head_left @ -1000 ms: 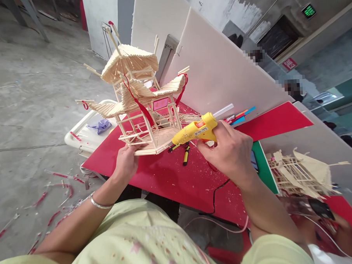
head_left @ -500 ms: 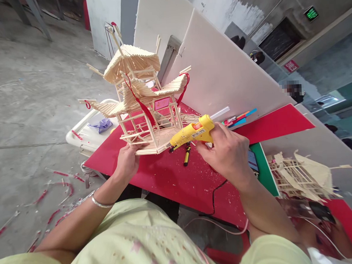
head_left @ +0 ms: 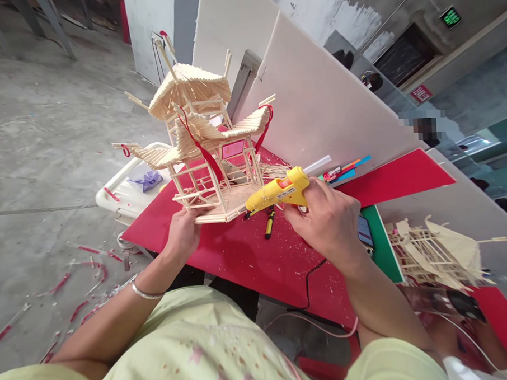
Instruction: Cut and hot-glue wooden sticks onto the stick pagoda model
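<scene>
A two-tiered pavilion model (head_left: 205, 141) made of pale wooden sticks is held tilted above the table. Red tassels (head_left: 210, 158) hang from its lower roof, and a small pink plaque (head_left: 233, 149) sits under the eave. My left hand (head_left: 183, 232) grips the near left edge of the model's base, its fingers partly hidden underneath. My right hand (head_left: 328, 217) is wrapped round a yellow hot glue gun (head_left: 274, 192), with a clear glue stick (head_left: 317, 164) projecting from its back. The gun's nozzle is at the front right edge of the base; whether it touches, I cannot tell.
On the red table (head_left: 239, 252) lie yellow-and-black pliers (head_left: 270, 223), loose sticks (head_left: 273, 170) and coloured strips (head_left: 347, 171). A phone (head_left: 364, 231) rests on a green board (head_left: 384, 251). Another stick model (head_left: 439, 252) stands at right. White partitions (head_left: 316, 97) rise behind; red scraps litter the floor.
Almost nothing differs. Both hands, the pavilion model and the glue gun keep nearly the same places; the background at right is shifted very slightly.
</scene>
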Demonstrator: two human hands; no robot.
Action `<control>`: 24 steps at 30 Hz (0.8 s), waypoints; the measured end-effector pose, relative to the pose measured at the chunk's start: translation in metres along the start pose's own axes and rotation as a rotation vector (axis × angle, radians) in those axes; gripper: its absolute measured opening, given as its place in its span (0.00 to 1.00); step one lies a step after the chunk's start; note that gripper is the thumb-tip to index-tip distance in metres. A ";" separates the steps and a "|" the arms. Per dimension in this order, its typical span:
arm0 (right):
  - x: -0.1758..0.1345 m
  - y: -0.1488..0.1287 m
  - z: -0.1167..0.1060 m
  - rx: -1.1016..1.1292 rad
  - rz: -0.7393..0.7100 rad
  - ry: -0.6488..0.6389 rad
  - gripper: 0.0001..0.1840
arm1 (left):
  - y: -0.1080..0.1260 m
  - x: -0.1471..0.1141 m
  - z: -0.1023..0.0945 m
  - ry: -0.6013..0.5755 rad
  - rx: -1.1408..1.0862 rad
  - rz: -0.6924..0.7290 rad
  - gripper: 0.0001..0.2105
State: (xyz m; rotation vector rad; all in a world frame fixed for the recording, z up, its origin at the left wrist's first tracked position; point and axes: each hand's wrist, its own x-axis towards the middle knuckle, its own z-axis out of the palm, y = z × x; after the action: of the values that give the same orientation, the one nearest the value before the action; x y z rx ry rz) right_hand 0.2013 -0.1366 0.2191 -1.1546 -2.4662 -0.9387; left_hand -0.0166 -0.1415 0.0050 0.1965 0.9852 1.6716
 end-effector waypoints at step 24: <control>-0.010 0.019 0.004 -0.113 0.067 0.032 0.08 | 0.004 -0.002 0.003 -0.001 0.031 -0.020 0.08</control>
State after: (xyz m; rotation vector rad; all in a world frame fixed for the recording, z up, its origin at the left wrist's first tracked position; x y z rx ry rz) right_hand 0.2224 -0.1306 0.2197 -1.2396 -2.3610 -1.0800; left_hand -0.0171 -0.1422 0.0103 0.2079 1.0097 1.6379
